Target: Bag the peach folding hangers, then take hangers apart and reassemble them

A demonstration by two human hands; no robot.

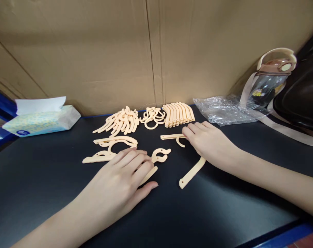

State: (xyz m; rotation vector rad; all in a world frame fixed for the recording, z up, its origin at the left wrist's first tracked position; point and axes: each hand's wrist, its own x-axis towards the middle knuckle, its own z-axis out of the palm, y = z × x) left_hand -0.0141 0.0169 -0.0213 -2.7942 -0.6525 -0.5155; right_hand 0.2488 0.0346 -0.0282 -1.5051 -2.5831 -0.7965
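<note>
Black tabletop point(55, 193) fills the lower half of the frame, matte and smooth, with a blue edge showing at the lower right and far left. Behind it, across the whole upper frame, stands a cardboard wall point(107, 51) with a vertical seam near the middle. My left hand point(120, 186) lies flat at lower centre, fingers spread and closed on nothing, fingertips resting over a strip point(149, 175) and just beside a bird-shaped piece point(160, 155). To its upper left lie an arched piece point(117, 140) and a fin-shaped piece point(98, 157), touching each other. My right hand point(210, 144) rests palm down right of centre, fingers loosely together, its fingertips on the end of a hook bar point(171, 137); I cannot tell whether it pinches the bar or only presses it. A long bar point(191, 174) runs out from under that hand toward lower centre. Against the wall at centre sit three groups of the same cream plastic: a fanned pile point(120, 122), a tangle of rings point(152, 117), and a neat row of curved pieces point(178, 113). A tissue pack point(42, 119) sits at the left edge, one sheet sticking up. At the right lie a crumpled clear bag point(223, 110), a bottle point(271, 79) with a strap, and a dark bag point(301, 96).
</note>
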